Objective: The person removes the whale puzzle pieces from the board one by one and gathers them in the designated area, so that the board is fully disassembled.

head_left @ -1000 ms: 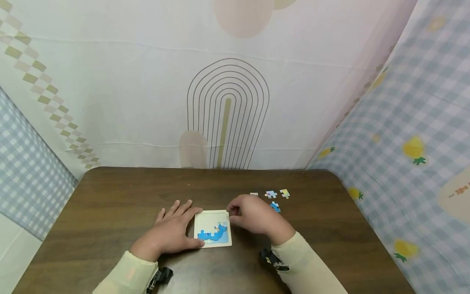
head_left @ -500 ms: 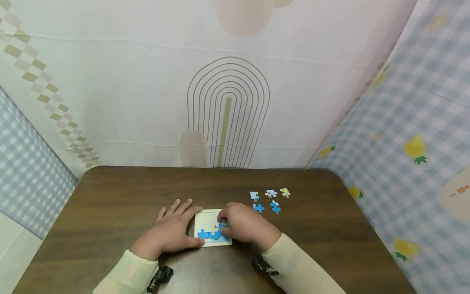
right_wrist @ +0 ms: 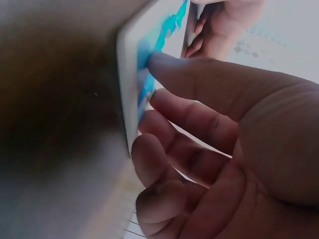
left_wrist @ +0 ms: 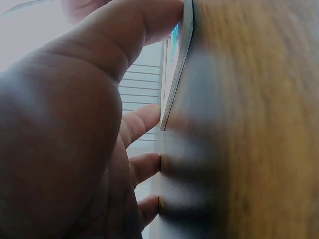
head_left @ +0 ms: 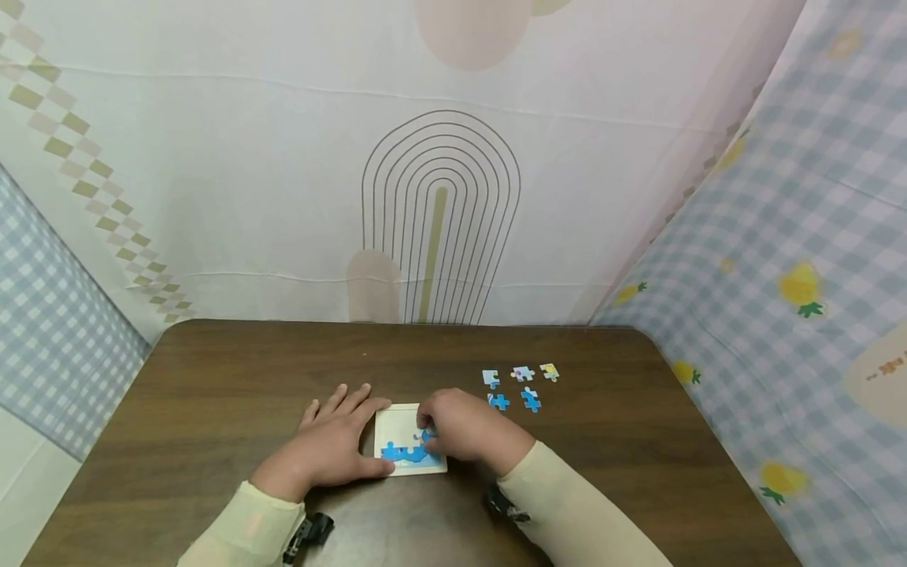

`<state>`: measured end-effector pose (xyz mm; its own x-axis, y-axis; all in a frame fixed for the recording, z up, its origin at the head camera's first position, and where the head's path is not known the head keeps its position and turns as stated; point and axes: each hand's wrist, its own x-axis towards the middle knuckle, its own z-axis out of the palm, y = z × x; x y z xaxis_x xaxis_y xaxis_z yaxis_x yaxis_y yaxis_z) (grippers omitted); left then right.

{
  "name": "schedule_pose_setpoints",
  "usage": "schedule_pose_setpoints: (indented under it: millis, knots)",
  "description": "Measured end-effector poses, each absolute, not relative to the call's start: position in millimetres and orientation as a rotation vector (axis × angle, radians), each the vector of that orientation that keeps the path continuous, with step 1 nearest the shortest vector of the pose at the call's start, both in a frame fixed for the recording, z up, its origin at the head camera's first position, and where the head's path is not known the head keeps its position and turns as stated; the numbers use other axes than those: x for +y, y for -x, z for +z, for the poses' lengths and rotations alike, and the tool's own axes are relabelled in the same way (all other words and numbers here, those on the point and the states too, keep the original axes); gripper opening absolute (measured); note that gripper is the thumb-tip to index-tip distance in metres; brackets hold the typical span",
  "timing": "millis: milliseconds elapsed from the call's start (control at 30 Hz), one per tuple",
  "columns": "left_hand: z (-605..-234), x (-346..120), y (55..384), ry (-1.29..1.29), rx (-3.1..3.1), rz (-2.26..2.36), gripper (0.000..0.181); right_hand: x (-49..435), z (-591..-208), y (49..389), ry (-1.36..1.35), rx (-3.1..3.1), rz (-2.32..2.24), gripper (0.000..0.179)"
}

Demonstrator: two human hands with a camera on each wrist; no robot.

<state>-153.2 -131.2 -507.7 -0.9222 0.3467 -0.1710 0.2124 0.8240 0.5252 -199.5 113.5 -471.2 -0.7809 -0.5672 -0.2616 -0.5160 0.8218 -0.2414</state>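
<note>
A small square jigsaw tray [head_left: 386, 420] with a pale rim lies on the table; joined blue puzzle pieces [head_left: 401, 454] fill its lower part. My left hand [head_left: 329, 453] lies spread at the tray's left side. Its thumb presses the lower left rim and its index fingertip touches the upper left corner. Over the right side of the tray, my right hand [head_left: 457, 425] pinches a blue puzzle piece [right_wrist: 145, 89] between thumb and index finger. The other right fingers are curled beside the tray's edge in the right wrist view. The right hand hides part of the picture.
Several loose puzzle pieces [head_left: 523, 374] lie in two rows to the right of the tray, beyond the right hand. The brown wooden table [head_left: 283, 354] ends at a patterned cloth wall [head_left: 283, 197]. A checked cloth [head_left: 779, 276] hangs at the right.
My right hand has moved left from beside the tray onto its right side, uncovering loose pieces behind it. Over the last half second it barely shifts. The left hand stays in place.
</note>
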Motion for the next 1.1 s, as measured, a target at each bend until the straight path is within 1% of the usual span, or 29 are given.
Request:
schedule_pose_setpoints:
  millis: [100,267,500,633,800,967,1100]
  knots:
    - [-507,-132,153,-0.430,2.753,0.747,0.100,108,-466,204,0.785,2.648,-0.253,0.016]
    - [-506,-133,152,-0.427,2.748,0.750,0.099,100,-459,209,0.742,2.597,-0.241,0.027]
    - [-507,-132,153,-0.431,2.752,0.750,0.099,96,-457,208,0.710,2.597,-0.176,0.026]
    - [-507,-132,153,-0.432,2.745,0.752,0.100,98,-458,205,0.730,2.611,-0.201,0.032]
    - [-507,-132,153,-0.427,2.736,0.761,0.100,106,-463,203,0.819,2.597,-0.269,0.040]
    - [-509,-132,154,-0.424,2.737,0.762,0.099,113,-469,202,0.891,2.599,-0.306,0.039]
    - [-510,-132,154,-0.416,2.738,0.758,0.098,118,-473,198,0.951,2.617,-0.283,0.034]
